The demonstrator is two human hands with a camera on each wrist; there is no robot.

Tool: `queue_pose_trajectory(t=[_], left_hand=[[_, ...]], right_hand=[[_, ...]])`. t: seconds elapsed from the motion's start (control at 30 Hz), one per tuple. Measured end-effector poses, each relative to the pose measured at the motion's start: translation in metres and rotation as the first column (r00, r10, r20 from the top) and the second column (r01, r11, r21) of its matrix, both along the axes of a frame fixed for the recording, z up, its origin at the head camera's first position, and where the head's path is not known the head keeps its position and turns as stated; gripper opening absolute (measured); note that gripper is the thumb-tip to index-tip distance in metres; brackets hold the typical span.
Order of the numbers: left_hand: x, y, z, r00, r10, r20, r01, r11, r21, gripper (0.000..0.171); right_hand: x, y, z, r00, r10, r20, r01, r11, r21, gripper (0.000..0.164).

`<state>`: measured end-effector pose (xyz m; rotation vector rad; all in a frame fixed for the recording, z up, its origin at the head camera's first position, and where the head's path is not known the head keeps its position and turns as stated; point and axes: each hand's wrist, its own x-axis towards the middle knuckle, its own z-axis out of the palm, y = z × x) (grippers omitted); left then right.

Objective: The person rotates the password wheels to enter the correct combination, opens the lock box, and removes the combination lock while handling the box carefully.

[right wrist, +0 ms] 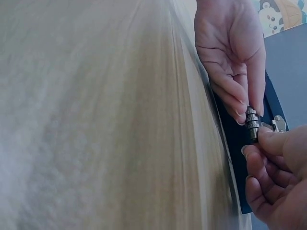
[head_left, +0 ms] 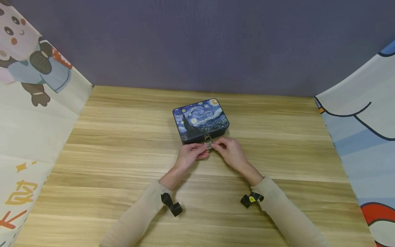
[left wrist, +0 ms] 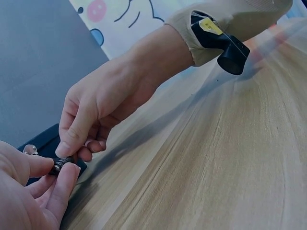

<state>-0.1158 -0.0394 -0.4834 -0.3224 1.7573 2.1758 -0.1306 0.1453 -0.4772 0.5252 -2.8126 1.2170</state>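
Observation:
A dark tin box point(head_left: 201, 120) with a starry-night painting on its lid lies closed and slightly turned on the table. At its front clasp point(right wrist: 278, 124) hangs a small combination padlock point(right wrist: 252, 123) with ridged number dials; its shackle loop shows above the fingers in the head view. My left hand point(head_left: 189, 154) pinches one end of the padlock between thumb and fingers. From the other side, my right hand point(head_left: 232, 153) pinches the opposite end, thumb and forefinger at the dials. The digits are too small to read.
The wood-grain table point(head_left: 123, 144) stretches out on both sides of the box. A dark blue-grey panel point(head_left: 203, 44) rises behind it. Cartoon-printed cloths point(head_left: 34, 120) hang at the left and right edges. Black wrist cameras point(head_left: 171, 204) sit on both beige sleeves.

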Motion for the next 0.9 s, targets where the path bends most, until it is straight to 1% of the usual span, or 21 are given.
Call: queue_pose_trajectory(t=[0.37, 0.9], left_hand=[[0.0006, -0.0013, -0.001, 1.0, 0.004, 0.019, -0.004, 1.0, 0.011, 0.025], [-0.0002, -0.003, 0.0017, 0.999, -0.017, 0.029, 0.017, 1.0, -0.01, 0.027]], right_hand=[[0.0012, -0.0004, 0.0008, 1.0, -0.003, 0.009, 0.003, 1.0, 0.001, 0.013], [0.0008, 0.0023, 0.0, 1.0, 0.014, 0.02, -0.014, 1.0, -0.009, 0.013]])
